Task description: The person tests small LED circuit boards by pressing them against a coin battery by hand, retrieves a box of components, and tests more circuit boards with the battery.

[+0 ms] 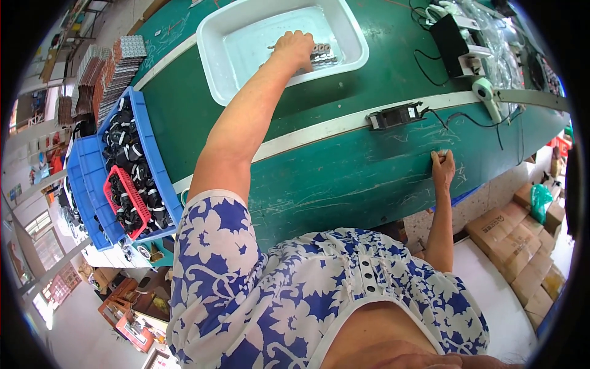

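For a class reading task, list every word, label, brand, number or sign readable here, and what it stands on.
Cardboard box: dark printing and a small round mark; wording not copied out here.
Black device on the green table: pale markings at one end, too small to read.
I can make out no other lettering clearly.

A workshop: a scratched green workbench (332,190) bears a white tub (212,67) of small metal parts (324,56); around it are a blue crate (151,147) full of black pieces (125,144), stacked trays (120,69) and cardboard boxes (505,243).
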`<state>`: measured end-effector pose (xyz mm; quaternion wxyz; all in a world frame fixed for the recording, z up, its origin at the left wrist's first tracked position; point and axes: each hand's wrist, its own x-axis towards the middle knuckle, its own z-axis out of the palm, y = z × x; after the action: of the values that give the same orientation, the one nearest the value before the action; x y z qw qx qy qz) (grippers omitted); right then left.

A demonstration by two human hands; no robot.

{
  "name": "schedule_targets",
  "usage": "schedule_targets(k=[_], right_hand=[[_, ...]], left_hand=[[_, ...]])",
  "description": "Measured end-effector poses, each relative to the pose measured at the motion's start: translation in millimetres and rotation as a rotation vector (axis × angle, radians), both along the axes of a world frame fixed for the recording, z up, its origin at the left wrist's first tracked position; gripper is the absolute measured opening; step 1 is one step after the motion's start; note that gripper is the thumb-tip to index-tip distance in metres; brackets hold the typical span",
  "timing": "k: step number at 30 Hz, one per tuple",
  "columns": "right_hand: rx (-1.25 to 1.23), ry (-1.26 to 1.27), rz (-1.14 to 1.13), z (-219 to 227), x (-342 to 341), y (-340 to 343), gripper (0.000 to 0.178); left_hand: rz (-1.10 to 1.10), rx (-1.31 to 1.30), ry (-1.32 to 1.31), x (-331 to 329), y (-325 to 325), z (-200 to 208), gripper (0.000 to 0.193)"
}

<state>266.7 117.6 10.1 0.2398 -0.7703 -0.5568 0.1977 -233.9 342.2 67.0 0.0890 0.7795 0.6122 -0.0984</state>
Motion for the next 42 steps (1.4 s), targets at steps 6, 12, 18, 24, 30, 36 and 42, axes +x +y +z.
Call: schedule_targets(k=[6,12,18,24,30,36,42], right_hand=[[0.045,0.123,0.004,4,-11,-3,0.024],[0.015,0.295,0.150,17,-29,1,0.017],[-0.013,0.378,0.353,16,-26,13,0.020],[-0.072,0.470,0.303,11,-10,13,0.021],[-0.042,0.461,0.332,24,-27,8,0.022],[-0.084,0.369,0.638,23,-78,2,0.025],[0.026,0.282,0.862,7,-97,4,0.023]], left_hand=[[0.049,-0.110,-0.064,-2,4,8,0.054],[0.000,0.103,-0.052,18,-6,-9,0.038],[0.010,0.098,0.023,23,10,-3,0.032],[0.463,0.001,-0.449,15,-21,135,0.008],[0.363,-0.067,-0.443,-14,-175,134,0.038],[0.384,-0.292,-0.252,5,-299,43,0.058],[0.339,0.090,-0.453,-6,-263,76,0.073]])
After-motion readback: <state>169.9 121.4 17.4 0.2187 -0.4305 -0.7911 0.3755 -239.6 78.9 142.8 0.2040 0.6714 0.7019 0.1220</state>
